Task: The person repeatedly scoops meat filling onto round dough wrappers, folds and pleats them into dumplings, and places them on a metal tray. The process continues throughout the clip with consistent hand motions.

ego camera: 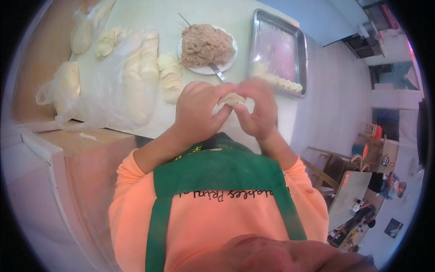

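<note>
Both hands pinch one small folded dough wrapper (232, 99) in front of my apron. My left hand (202, 108) grips its left side between thumb and fingers. On the other side my right hand (259, 107), slightly blurred, holds the right edge. Just beyond them is a white plate (204, 70) heaped with minced meat filling (206, 46). A flat metal utensil (217, 72) sticks out from the near side of the heap. Left of the plate lies a row of overlapping round wrappers (170, 78). At the right, a metal tray (303, 61) has several dumplings (280, 82) along its near end.
Clear plastic sheeting (105, 81) covers more stacked wrappers (149, 56) on the left of the white table (149, 13). Bagged dough (68, 86) sits at the left edge, near a wooden cabinet (95, 142). People sit by a table (350, 197) far right.
</note>
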